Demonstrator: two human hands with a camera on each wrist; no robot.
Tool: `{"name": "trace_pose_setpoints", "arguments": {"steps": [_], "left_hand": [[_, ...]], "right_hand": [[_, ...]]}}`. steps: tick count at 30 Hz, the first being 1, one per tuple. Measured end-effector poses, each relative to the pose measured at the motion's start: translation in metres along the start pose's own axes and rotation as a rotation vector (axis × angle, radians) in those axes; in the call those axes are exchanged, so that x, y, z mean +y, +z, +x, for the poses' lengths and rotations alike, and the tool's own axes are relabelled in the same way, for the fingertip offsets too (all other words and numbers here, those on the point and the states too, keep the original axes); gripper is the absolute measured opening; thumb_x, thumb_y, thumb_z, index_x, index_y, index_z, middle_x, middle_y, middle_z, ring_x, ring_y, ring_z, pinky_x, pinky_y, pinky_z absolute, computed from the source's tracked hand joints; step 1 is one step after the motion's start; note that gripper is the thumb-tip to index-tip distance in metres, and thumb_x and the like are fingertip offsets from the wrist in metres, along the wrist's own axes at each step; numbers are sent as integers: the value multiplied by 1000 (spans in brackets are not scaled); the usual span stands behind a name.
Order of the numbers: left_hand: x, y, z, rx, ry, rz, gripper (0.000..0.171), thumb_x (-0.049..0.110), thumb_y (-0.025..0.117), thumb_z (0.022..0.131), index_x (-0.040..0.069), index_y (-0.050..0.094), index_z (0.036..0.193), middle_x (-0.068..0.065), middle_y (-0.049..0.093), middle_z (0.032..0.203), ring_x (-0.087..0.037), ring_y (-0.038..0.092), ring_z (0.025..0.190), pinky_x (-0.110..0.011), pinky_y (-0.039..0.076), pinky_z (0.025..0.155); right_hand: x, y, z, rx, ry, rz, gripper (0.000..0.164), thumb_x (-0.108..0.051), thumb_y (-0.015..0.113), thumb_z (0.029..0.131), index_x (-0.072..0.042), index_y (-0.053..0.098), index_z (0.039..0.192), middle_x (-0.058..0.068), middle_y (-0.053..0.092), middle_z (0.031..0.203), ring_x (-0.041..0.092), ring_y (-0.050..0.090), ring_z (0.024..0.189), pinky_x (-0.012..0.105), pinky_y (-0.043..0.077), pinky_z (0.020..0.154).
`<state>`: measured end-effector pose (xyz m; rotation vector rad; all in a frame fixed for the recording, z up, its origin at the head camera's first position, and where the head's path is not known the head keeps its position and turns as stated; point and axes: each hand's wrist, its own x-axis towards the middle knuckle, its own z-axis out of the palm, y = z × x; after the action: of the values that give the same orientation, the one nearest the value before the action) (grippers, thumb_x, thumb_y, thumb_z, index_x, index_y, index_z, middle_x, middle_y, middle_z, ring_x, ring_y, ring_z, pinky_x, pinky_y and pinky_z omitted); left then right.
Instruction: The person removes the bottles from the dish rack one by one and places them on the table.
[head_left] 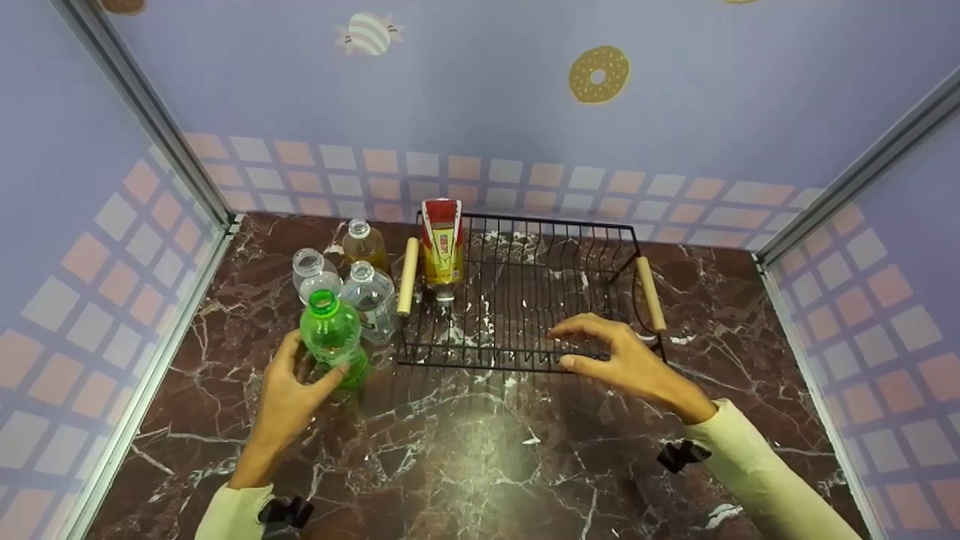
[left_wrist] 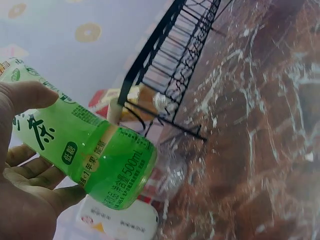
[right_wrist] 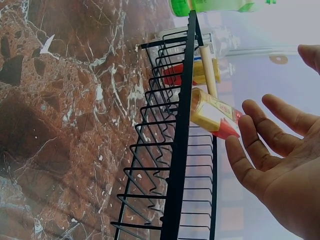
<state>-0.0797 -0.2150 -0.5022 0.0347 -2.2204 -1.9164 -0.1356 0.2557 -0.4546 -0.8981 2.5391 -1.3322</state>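
Note:
My left hand (head_left: pixel 289 397) grips a green plastic drink bottle (head_left: pixel 330 330), thumb on one side and fingers on the other. The bottle has no cap, and its printed label (left_wrist: pixel 75 130) shows in the left wrist view. Whether its base touches the table cannot be told. My right hand (head_left: pixel 619 360) hovers by the front right of a black wire rack (head_left: pixel 517 369), fingers spread and holding nothing. At the rack's left end, a red and yellow squeeze bottle (head_left: pixel 442 247) leans with its cap down.
Beside the rack's left wooden handle (head_left: pixel 408 276) stand a clear bottle (head_left: pixel 371 300), another clear bottle (head_left: pixel 311 270) and a bottle with a yellowish lower part (head_left: pixel 362 244). The right wooden handle (head_left: pixel 650 294) is opposite. Patterned walls enclose the dark marbled tabletop (head_left: pixel 480 450).

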Motion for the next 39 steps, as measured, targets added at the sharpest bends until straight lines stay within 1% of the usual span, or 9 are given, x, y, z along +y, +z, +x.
{"name": "trace_pose_setpoints", "arguments": {"steps": [5,8,11,15,22,25,29,33,39], "left_hand": [[-13,-9,5,41,-30,9,64,-13,83,89,-10,54,145,-21,62,146,-1,59,133,-20,46,119],[-21,-15,8,61,-32,35,64,-9,85,90,-9,54,147,-22,62,148,-1,58,135,-19,46,119],[-27,-19,11,86,-38,39,66,-9,85,90,-8,54,148,-21,61,151,-6,57,140,-20,45,121],[-35,-23,15,111,-60,28,66,-11,84,90,-10,53,148,-21,59,152,-20,55,148,-23,43,123],[-43,-30,20,140,-75,53,63,-12,81,93,-9,52,148,-18,60,150,-27,56,148,-21,46,120],[-47,-33,22,142,-77,57,63,-12,80,93,-9,52,150,-17,60,151,-36,52,151,-21,46,120],[-53,-35,25,156,-82,48,63,-13,80,93,-10,52,149,-22,58,152,-33,51,152,-23,44,122],[-58,-37,27,163,-93,60,64,-12,81,93,-11,51,149,-25,57,154,-34,51,153,-24,44,123],[-60,-36,29,166,-97,56,64,-10,82,94,-10,50,149,-22,58,154,-37,50,153,-23,45,121]], "right_hand": [[-1,0,1,-6,6,9,40,-23,79,101,-15,74,139,2,72,141,31,67,131,67,51,114],[0,0,1,-6,5,14,40,-23,79,101,-13,74,139,2,72,140,33,67,130,67,51,113],[1,1,0,-6,7,9,40,-23,79,101,-13,74,139,2,72,140,32,67,130,67,51,114],[2,1,0,-5,14,-1,40,-24,79,101,-14,74,139,2,72,141,31,66,133,68,48,116],[2,0,-1,-3,20,-8,39,-25,78,101,-16,75,139,0,72,141,30,65,134,67,48,117],[3,0,-1,-3,13,-7,39,-24,78,101,-17,75,139,0,72,141,30,65,134,67,48,117],[4,1,-1,-4,10,-7,39,-24,78,101,-16,75,139,0,73,140,30,66,133,68,48,117],[4,0,-1,-4,19,4,39,-25,78,101,-17,75,139,-1,73,140,28,66,132,68,49,116],[4,0,-1,-7,20,10,39,-24,78,101,-16,74,139,0,73,139,30,66,132,70,48,116]]}}
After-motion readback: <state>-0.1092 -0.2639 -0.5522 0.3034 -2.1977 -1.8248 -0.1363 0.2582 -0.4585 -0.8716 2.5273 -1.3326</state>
